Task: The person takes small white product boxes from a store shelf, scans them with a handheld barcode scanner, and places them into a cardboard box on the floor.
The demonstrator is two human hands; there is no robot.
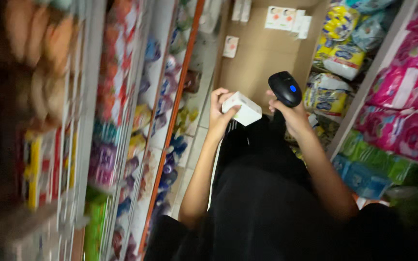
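White small box (242,109) gripped in left hand (218,113), just beside black scanner (285,88) clasped by right hand (291,116).

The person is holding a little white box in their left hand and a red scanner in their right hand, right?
Not quite. In the head view the left hand does hold the small white box, but the scanner in the right hand is black with a blue dot, not red.

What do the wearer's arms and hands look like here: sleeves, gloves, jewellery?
Both forearms are bare, with no sleeve reaching the elbow in view. The left hand and right hand wear no gloves. No watch, ring or bracelet shows, though the picture is blurred. The clothing below the arms is black.
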